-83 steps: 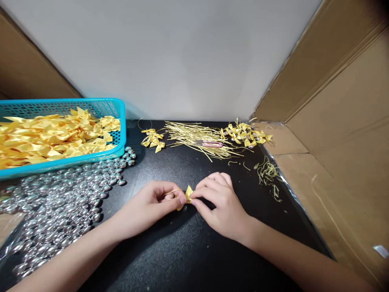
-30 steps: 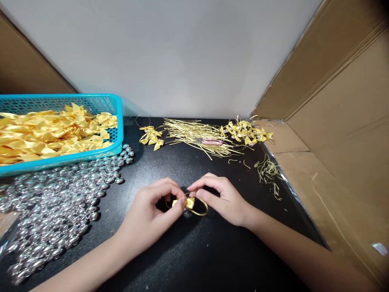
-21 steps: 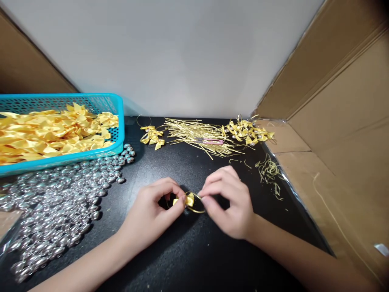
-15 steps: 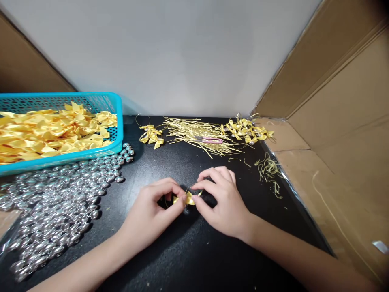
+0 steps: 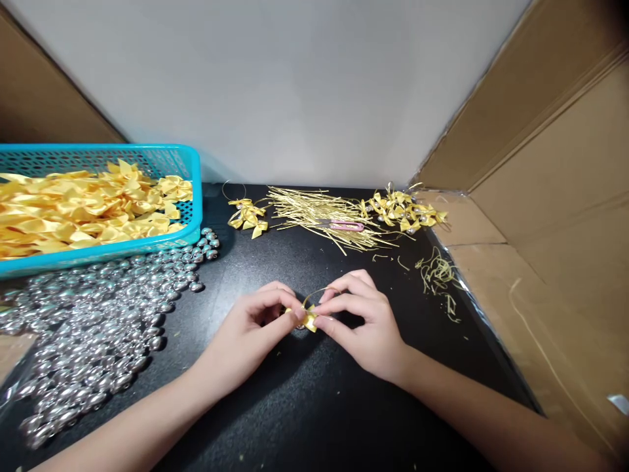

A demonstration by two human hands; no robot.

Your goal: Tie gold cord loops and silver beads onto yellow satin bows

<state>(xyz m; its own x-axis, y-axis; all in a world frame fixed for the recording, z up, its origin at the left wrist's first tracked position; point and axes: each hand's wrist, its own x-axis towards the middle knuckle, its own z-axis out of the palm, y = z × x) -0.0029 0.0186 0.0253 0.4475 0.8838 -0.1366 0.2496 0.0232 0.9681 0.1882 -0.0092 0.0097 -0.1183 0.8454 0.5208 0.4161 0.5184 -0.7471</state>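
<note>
1. Pinching one small yellow satin ribbon bow (image 5: 310,322) by its left side, the left hand (image 5: 265,321) has thumb and index finger pressed together.
2. At the bow's other end, the right hand (image 5: 361,328) narrows its thumb and index fingertip onto the ribbon; its remaining fingers curl above.
3. This bow is between the two hands, just above the middle of the black bench (image 5: 304,419).
4. A thin gold cord (image 5: 319,290) arcs from behind the bow towards the right hand's fingers.
5. To the left, a turquoise perforated plastic basket (image 5: 197,196) holds heaped yellow satin bows (image 5: 83,206), with shiny silver oval beads (image 5: 103,328) spread in front of it.
6. Along the back, from left to right, lie a small group of yellow bows (image 5: 249,216), a pile of straight gold cord lengths (image 5: 309,208) bearing a pink-handled tool (image 5: 348,226), and a bigger cluster of beaded yellow bows (image 5: 405,211).
7. Near the right edge sits a loose tangle of gold cord scraps (image 5: 437,272).
</note>
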